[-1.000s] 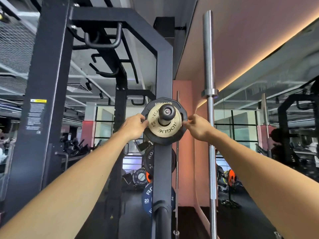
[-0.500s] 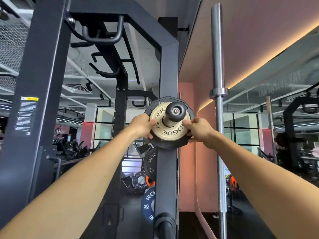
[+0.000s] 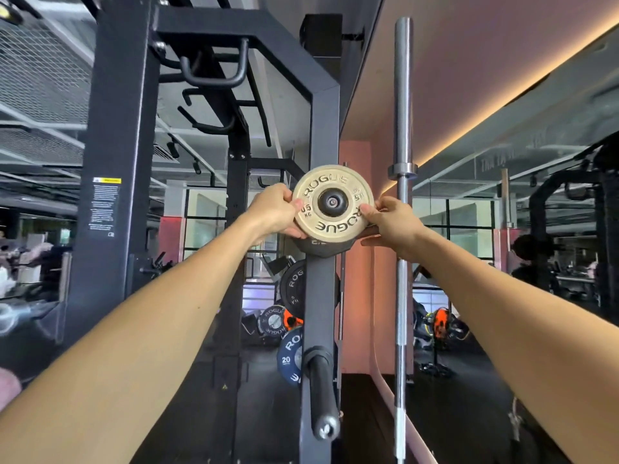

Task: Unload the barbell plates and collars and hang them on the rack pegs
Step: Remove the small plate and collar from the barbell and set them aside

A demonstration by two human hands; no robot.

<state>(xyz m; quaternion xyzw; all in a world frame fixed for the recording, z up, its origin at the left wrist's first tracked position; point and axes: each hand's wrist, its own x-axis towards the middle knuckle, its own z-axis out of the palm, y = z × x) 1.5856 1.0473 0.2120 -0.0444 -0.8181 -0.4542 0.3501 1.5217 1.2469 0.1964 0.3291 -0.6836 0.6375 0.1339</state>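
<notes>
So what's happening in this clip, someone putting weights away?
Yes. A person holds a small gold Rogue plate by its edges, left hand on one side and right hand on the other, with the plate on an upper peg of the black rack upright. A dark plate sits behind it on the same peg. A lower peg is bare, and a barbell stands upright to the right.
</notes>
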